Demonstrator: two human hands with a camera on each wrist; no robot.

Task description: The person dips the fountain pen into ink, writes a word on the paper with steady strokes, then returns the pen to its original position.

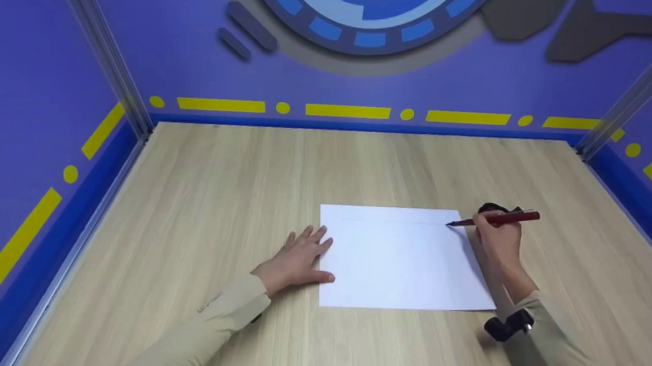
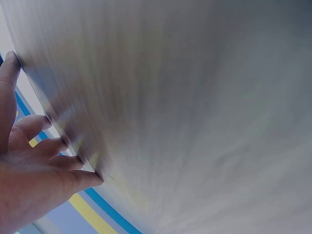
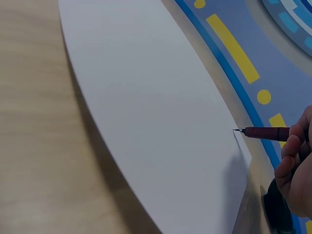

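Note:
A white sheet of paper [image 1: 393, 264] lies on the wooden table. My left hand [image 1: 299, 261] rests at its left edge with spread fingers, thumb and fingertips touching the paper; the left wrist view shows the same hand [image 2: 39, 161] from low down. Near the sheet's upper right corner, my right hand [image 1: 499, 240] pinches a dark red fountain pen [image 1: 515, 216]. In the right wrist view the pen's [image 3: 265, 133] nib meets the paper or hovers just over it; I cannot tell which. A very faint line runs across the upper part of the sheet.
A black object [image 1: 491, 207], partly hidden by the right hand, is just behind it. A black device [image 1: 510, 325] sits at the right wrist. Blue-purple panels [image 1: 194, 72] with yellow marks border the table [image 1: 235, 177] at the back and both sides.

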